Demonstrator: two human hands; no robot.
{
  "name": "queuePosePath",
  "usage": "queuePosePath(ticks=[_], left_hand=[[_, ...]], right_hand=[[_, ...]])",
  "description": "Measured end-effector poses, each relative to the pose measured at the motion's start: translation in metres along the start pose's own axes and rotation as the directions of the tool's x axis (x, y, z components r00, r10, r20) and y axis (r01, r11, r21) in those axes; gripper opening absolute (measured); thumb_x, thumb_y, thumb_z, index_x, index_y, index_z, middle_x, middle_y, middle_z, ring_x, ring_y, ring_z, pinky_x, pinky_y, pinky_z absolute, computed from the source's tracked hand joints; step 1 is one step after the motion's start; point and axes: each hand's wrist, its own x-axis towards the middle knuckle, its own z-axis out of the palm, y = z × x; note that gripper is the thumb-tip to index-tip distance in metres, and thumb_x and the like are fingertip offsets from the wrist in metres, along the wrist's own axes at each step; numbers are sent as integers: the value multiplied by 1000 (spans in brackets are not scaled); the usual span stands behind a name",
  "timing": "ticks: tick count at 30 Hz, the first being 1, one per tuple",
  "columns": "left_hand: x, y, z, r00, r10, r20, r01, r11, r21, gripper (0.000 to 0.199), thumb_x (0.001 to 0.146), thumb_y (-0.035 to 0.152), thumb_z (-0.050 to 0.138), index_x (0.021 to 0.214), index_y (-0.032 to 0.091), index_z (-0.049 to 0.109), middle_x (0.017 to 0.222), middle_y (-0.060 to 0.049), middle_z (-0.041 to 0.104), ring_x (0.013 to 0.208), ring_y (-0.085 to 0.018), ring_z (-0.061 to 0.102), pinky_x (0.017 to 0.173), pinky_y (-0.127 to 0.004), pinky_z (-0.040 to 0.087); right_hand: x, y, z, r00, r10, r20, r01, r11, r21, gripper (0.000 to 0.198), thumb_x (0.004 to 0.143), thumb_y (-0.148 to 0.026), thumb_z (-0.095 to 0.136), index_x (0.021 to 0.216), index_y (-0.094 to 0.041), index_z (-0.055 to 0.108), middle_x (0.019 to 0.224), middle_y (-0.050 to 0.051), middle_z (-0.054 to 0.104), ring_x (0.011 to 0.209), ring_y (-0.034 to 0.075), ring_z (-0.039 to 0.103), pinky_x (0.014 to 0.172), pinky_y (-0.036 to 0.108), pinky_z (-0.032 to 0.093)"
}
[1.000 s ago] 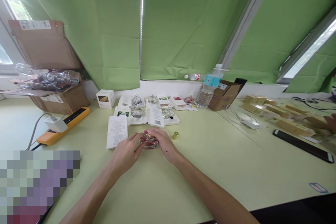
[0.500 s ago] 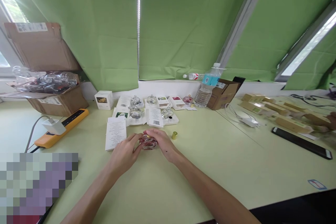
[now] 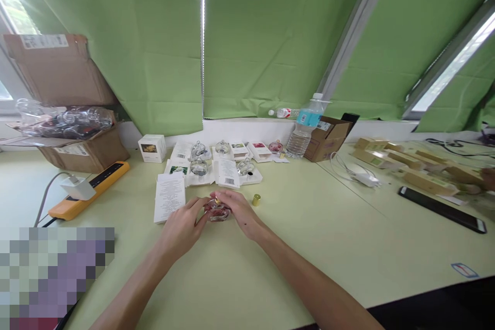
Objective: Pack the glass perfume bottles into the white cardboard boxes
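A small round glass perfume bottle [image 3: 217, 213] with reddish contents and a gold top stands on the table between my hands. My left hand [image 3: 187, 220] is closed round its left side, thumb at the near edge. The fingers of my right hand [image 3: 236, 208] curl over its right side and reach up by the gold neck. A gold cap [image 3: 256, 199] stands on the table just right of my right hand. Left of my left hand lies a white printed carton [image 3: 170, 198]. Beyond my hands, several clear glass bottles [image 3: 199, 166] sit in opened white cartons [image 3: 227, 174].
A white box [image 3: 152, 148], a red bottle [image 3: 276, 146], a water bottle [image 3: 305, 131] and a cardboard box [image 3: 328, 139] line the back. An orange power strip [image 3: 88, 191] and an open carton [image 3: 83, 152] stand left. A phone [image 3: 441, 209], a charger [image 3: 366, 179] and yellowish boxes [image 3: 429, 181] lie right.
The view has shifted very slightly. Both hands stay on the perfume bottle in nearly the same pose, and nothing else has visibly moved.
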Motion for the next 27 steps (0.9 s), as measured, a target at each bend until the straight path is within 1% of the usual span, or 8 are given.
queuePosePath(ticks=[5, 8, 12, 14, 16, 18, 22, 27], left_hand=[[0, -2, 1, 1000, 14, -6, -14, 1000, -1, 33, 93, 39, 37, 122, 31, 50, 111, -2, 62, 75, -18, 64, 58, -26, 43], [0, -1, 1, 1000, 10, -4, -10, 1000, -2, 32, 93, 39, 37, 121, 31, 51, 110, -2, 63, 75, -17, 64, 58, -26, 42], [0, -1, 1, 1000, 3, 1, -3, 1000, -11, 33, 94, 42, 35, 119, 30, 52, 109, -2, 63, 69, -16, 62, 57, -27, 41], [0, -1, 1, 1000, -3, 3, 3, 1000, -16, 33, 94, 42, 35, 119, 30, 52, 110, -1, 62, 68, -16, 62, 58, -26, 41], [0, -2, 1, 1000, -12, 6, 12, 1000, -17, 32, 94, 40, 34, 121, 31, 51, 112, -1, 62, 73, -16, 63, 58, -26, 41], [0, -2, 1, 1000, -15, 9, 16, 1000, -16, 32, 94, 40, 34, 121, 32, 51, 113, -1, 62, 78, -18, 63, 59, -26, 41], [0, 1, -1, 1000, -11, 12, 11, 1000, -23, 34, 94, 44, 33, 119, 31, 52, 112, -2, 62, 79, -18, 63, 60, -26, 40], [0, 1, -1, 1000, -21, 11, 21, 999, -26, 33, 94, 45, 33, 118, 32, 52, 109, 0, 63, 73, -17, 62, 59, -26, 39]], right_hand=[[1, 0, -2, 999, -39, 16, 40, 998, -45, 45, 78, -56, 60, 100, -17, 67, 87, 6, 69, 82, 21, 65, 74, 33, 51], [2, -4, -7, 981, -190, -39, 180, 966, -187, 42, 82, -54, 55, 99, -17, 67, 94, 7, 69, 90, 22, 64, 81, 33, 49], [2, -16, -21, 840, -522, -148, 368, 749, -550, 31, 88, -45, 50, 94, -20, 66, 94, 6, 69, 90, 21, 62, 84, 33, 45], [2, -23, -34, 778, -613, -136, 375, 627, -682, 28, 89, -40, 47, 91, -20, 67, 91, 5, 69, 85, 21, 61, 78, 32, 44], [3, -29, -50, 756, -639, -143, 310, 541, -782, 27, 88, -39, 47, 87, -20, 67, 86, 6, 68, 76, 20, 60, 72, 31, 43], [3, -34, -67, 777, -604, -177, 163, 465, -870, 28, 86, -41, 49, 81, -20, 66, 82, 5, 67, 69, 19, 58, 67, 31, 41], [2, -36, -94, 916, -352, -193, -61, 352, -934, 27, 78, -44, 58, 85, -19, 66, 86, 7, 66, 77, 20, 59, 66, 29, 39], [-2, -33, -102, 970, -170, -175, -127, 260, -957, 30, 73, -34, 64, 99, -20, 59, 99, 5, 63, 83, 18, 59, 65, 25, 38]])
